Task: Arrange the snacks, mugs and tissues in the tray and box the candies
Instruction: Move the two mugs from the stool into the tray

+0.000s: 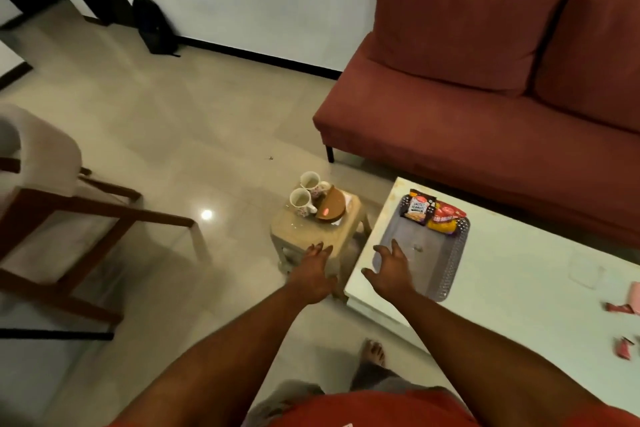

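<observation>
A grey tray (415, 253) lies on the white coffee table (519, 281). Two snack packets sit at its far end: a dark one (419, 207) and a red-and-yellow one (446, 217). Two white mugs (309, 180) (300, 200) stand on a small beige stool (311, 232) left of the table, beside a brown round tissue holder (330, 206). Pink candies (620, 308) (623, 347) lie at the table's right edge. My left hand (315, 274) hovers over the stool's near edge, fingers apart, empty. My right hand (391, 270) is spread over the tray's near left corner, empty.
A red sofa (485, 87) stands behind the table. To the left is a wooden armchair (52, 204). A black backpack (154, 24) leans on the far wall. A clear flat container (587, 270) lies on the table right of the tray. My bare foot (373, 355) is on the tiled floor.
</observation>
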